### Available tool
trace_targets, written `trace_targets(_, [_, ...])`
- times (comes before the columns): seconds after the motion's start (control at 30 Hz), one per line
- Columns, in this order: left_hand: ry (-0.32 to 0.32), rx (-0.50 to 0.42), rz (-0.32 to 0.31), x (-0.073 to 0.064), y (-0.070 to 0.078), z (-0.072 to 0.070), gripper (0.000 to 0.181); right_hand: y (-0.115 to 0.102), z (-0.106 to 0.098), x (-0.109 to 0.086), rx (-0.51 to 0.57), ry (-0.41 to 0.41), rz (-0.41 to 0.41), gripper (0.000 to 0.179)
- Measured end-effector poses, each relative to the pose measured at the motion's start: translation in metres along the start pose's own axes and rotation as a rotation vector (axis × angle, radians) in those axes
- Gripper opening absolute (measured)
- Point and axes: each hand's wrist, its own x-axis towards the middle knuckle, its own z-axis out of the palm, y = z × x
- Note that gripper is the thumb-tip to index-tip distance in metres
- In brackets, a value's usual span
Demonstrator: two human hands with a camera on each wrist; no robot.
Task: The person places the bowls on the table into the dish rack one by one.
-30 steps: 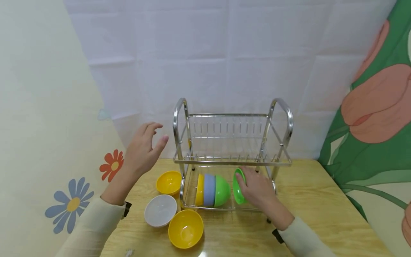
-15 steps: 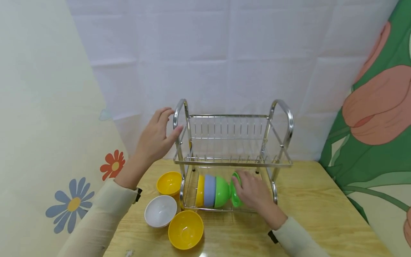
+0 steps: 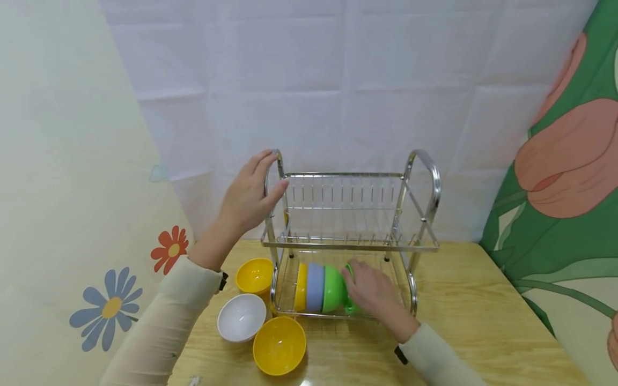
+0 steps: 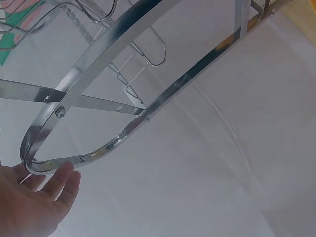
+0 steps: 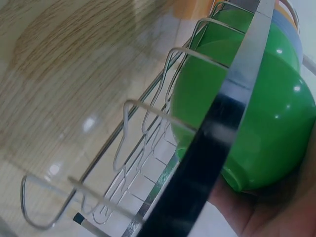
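A two-tier chrome dish rack (image 3: 338,246) stands on the wooden table. In its lower tier, a yellow bowl (image 3: 300,289), a light blue bowl (image 3: 315,289) and a green bowl (image 3: 334,289) sit nested on their sides. My right hand (image 3: 374,289) grips a second green bowl (image 5: 261,133), tilted on its side, right up against the nested green one. Its palm lies by the bowl's foot in the right wrist view. At the rack's upper left, my left hand (image 3: 251,198) touches the curved handle (image 4: 49,165), fingers extended and thumb spread apart.
Left of the rack are a yellow bowl (image 3: 254,275), a white bowl (image 3: 241,317) and another yellow bowl (image 3: 279,346) in front, all facing up. The rack's wire dividers (image 5: 163,116) stand close to the right hand. A white cloth (image 3: 309,96) hangs behind.
My left hand has moved right and up, from beside the rack to its left handle. My right hand has moved the green bowl left, against the nested bowls.
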Motion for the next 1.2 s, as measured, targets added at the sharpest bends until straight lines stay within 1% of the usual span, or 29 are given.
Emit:
trace_targets(0.17, [-0.011, -0.001, -0.005, 0.005, 0.0, 0.006, 0.064, -0.005, 0.003, 0.003, 0.004, 0.023, 0.003, 0.045])
trace_targets(0.37, [-0.026, 0.008, -0.015, 0.009, -0.001, 0.012, 0.065, -0.008, 0.007, 0.007, 0.03, -0.004, 0.035, 0.047])
trace_targets(0.53, [-0.036, 0.008, -0.033, 0.01, 0.0, 0.013, 0.066, -0.01, 0.01, 0.009, 0.036, -0.027, 0.053, 0.046])
trace_targets(0.6, [-0.037, 0.021, -0.037, 0.01, 0.001, 0.013, 0.066, -0.011, 0.01, 0.009, 0.031, -0.034, 0.056, 0.047])
trace_targets(0.87, [-0.001, 0.121, -0.025, 0.012, 0.002, 0.013, 0.066, -0.017, 0.009, 0.01, 0.007, -0.078, 0.087, 0.047])
trace_targets(0.97, [0.006, 0.155, -0.017, 0.013, 0.002, 0.013, 0.064, -0.017, 0.009, 0.01, 0.01, -0.09, 0.098, 0.051])
trace_targets(1.07, [0.012, 0.159, -0.002, 0.012, 0.002, 0.014, 0.062, -0.017, 0.01, 0.009, 0.022, -0.093, 0.108, 0.052])
trace_targets(1.2, [0.026, 0.144, 0.001, 0.01, 0.002, 0.015, 0.06, -0.017, 0.013, 0.008, 0.031, -0.089, 0.117, 0.051])
